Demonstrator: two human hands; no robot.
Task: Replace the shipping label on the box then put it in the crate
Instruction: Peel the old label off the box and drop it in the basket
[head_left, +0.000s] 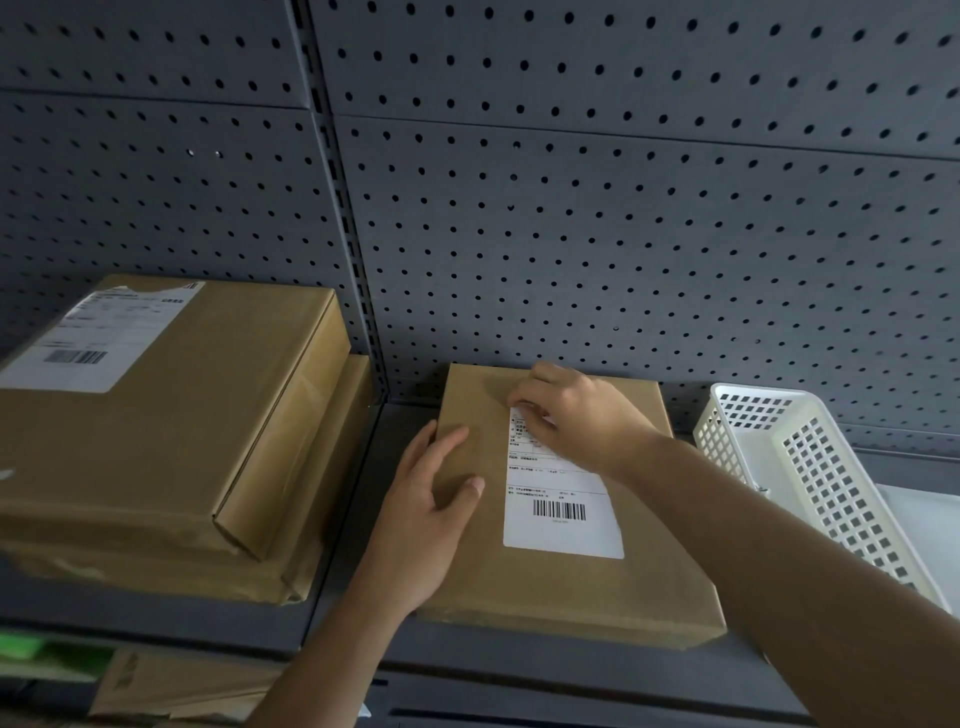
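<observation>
Both forearms reach in over the shelf's front edge, and between them lies the box (561, 587), flat on the shelf (353, 525), its near side close to that front edge and its far side by the back panel. On its top face, right of centre, sits a white shipping label (563, 519) with a barcode toward its near end.

At the label's far-left corner the right hand (571, 415) has its fingers curled down, thumb beneath them on the paper — it looks to be pinching or picking at that corner, though I cannot tell whether the corner has lifted at all. The left hand (426, 499) lies flat with fingers straight on the box's left edge, pressing to steady it and gripping nothing.

Toward the shelf's right end stands the white perforated crate (810, 457), just beside the box and apart from it; nothing shows inside it from here. At the left end sits a stack of larger cardboard boxes (182, 441), the top one bearing its own torn label (98, 338). Behind everything runs the grey pegboard (623, 208).

By my reading the task is early: the rest of the label lies smooth and whole, so this is most likely the old one just being started. Peeling it, sticking on a replacement — none is in view — and moving the box into the crate all seem left to do.
</observation>
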